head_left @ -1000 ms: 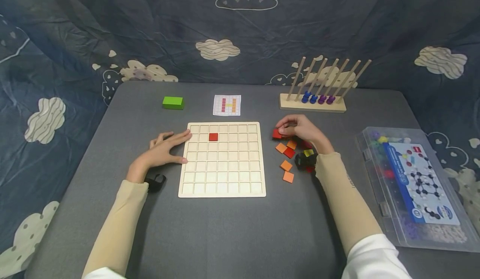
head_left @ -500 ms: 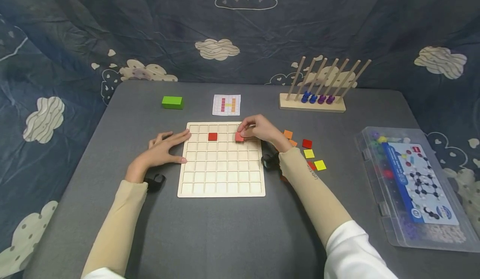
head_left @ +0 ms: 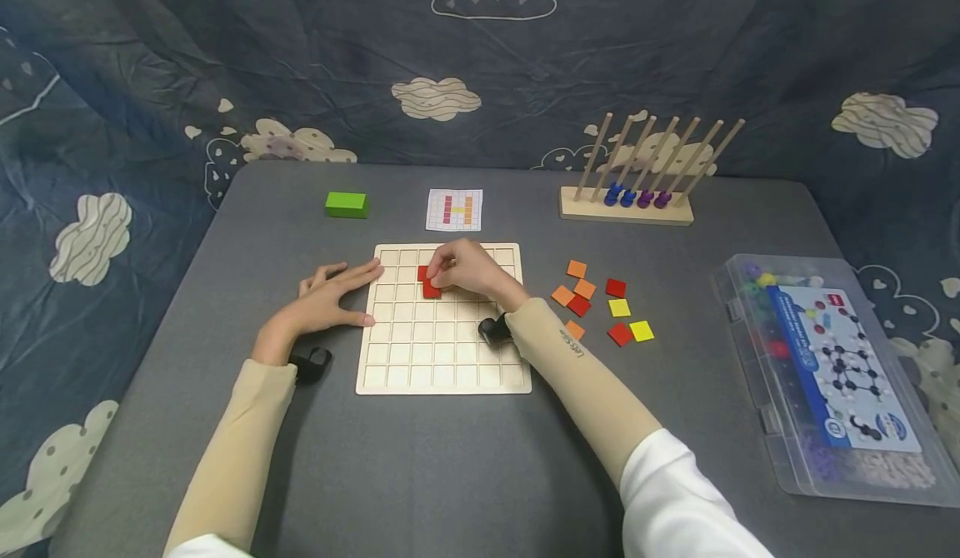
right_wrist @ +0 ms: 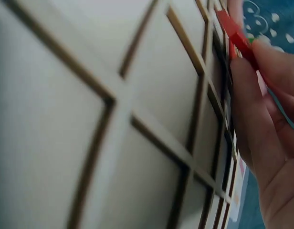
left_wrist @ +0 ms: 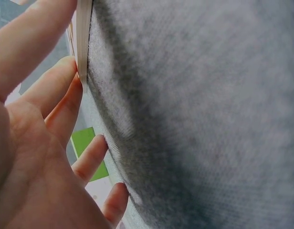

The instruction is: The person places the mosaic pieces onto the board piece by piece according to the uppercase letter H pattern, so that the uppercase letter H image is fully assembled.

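A wooden grid board (head_left: 444, 354) lies flat on the grey table. My right hand (head_left: 471, 271) is over its upper part, pinching a red square tile (head_left: 431, 291) between thumb and fingers. In the right wrist view that tile (right_wrist: 237, 36) is tilted at the fingertips, close to the board. Another red tile (head_left: 422, 272) sits in a cell just above it, partly covered by the fingers. At the board's left edge rests my left hand (head_left: 330, 298), fingers spread, thumb and fingertips touching the rim. The left wrist view shows those fingers (left_wrist: 51, 86) against the board's side.
Loose orange, red and yellow tiles (head_left: 618, 308) lie right of the board. Behind it are a pattern card (head_left: 454, 211), a green block (head_left: 347, 206) and a peg stand with beads (head_left: 626, 211). A clear plastic case (head_left: 757, 391) stands at the right.
From the loose tiles my right hand has carried a red tile leftward over the board, to just below the red tile lying there. My left hand has stayed put.
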Tool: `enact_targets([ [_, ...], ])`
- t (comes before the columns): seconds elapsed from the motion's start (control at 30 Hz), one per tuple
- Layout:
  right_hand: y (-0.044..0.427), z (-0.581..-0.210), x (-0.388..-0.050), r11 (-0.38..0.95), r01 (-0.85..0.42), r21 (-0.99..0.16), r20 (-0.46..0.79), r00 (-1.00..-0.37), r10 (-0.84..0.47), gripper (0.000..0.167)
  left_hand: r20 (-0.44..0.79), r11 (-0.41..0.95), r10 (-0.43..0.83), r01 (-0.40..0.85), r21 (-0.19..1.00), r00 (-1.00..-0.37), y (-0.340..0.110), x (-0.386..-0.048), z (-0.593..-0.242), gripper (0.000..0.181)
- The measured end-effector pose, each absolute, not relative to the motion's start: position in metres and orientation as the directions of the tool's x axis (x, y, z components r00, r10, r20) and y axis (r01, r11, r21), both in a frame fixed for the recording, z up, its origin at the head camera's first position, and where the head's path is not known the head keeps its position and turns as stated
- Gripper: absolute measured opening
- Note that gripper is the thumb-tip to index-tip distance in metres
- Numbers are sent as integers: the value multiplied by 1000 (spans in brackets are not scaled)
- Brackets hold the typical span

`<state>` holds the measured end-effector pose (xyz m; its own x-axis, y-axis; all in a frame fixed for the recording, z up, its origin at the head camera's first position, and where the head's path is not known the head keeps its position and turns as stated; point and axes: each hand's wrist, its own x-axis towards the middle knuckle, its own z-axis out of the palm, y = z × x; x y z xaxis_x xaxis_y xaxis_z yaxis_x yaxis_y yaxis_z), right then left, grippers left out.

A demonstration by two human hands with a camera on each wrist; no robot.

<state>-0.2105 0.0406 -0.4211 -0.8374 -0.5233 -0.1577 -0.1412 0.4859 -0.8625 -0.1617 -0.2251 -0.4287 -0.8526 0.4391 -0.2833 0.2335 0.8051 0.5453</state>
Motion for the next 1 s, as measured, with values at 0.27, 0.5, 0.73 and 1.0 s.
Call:
enact_targets([
  [0.27, 28, -417, -204, 621, -288, -729, -109, -847, -520, 10, -281, 808, 434, 231, 542, -856, -225, -161, -429, 90],
  [0.5, 22, -417, -203, 656, -415, -631, -43, -826, -563, 12, -280, 808, 435, 234, 541, -856, -226, -161, -428, 90],
  [0.73, 26, -418, -205, 625, -360, -693, -80, -823, -562, 9, -287, 811, 432, 229, 538, -855, -225, -162, -428, 91],
  [1.0, 72, -415, -212, 434, -97, -896, -174, -822, -542, 9, -289, 813, 429, 225, 538, -856, -225, -160, -428, 91],
])
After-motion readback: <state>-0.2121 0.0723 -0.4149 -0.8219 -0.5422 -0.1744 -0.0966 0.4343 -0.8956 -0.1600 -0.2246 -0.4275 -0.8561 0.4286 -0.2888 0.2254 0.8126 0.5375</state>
